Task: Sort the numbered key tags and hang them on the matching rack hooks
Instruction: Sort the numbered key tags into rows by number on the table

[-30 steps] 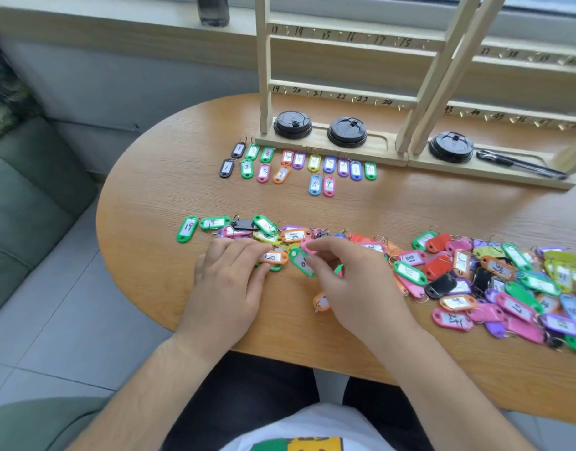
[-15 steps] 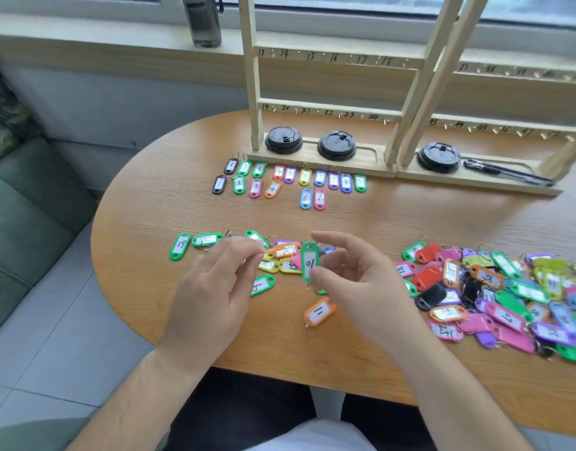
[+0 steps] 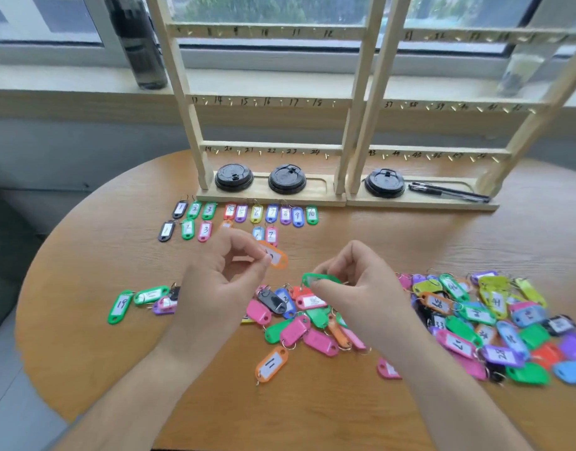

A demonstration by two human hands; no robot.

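Step in hand: sorting, we judge. Hanging is not begun; every hook [image 3: 326, 156] we can make out on the rack [image 3: 273, 100] is bare. Unsorted pile [image 3: 475, 320] sprawls along the near edge of the table [image 3: 85, 255], thickest toward the right. Sorted rows [image 3: 247, 216] lie by the far edge, just in front of the rack base: 1 to 10 on top, a partial second row under it. Left hand [image 3: 215, 288] hovers over mid-table, thumb and forefinger pinching an orange tag [image 3: 275, 257], other fingers curled; number too blurred to read. Right hand [image 3: 355, 284] is just beside it, thumb and fingertips closed on a green tag [image 3: 319, 278] above the pile; we can't see its face. Tag 11 [image 3: 270, 364] sits alone near the near edge.

Next move, our guess: read both numbers, then drop each tag into its slot in the rows. Rings probably snag, so we'd lift clear of the pile first.

Room: window [image 3: 264, 8] and sill [image 3: 68, 79] behind, dark bottle [image 3: 140, 50] on the sill. Surface: round-edged wood. Rack base carries three black lids [image 3: 233, 177] and pens [image 3: 449, 192].
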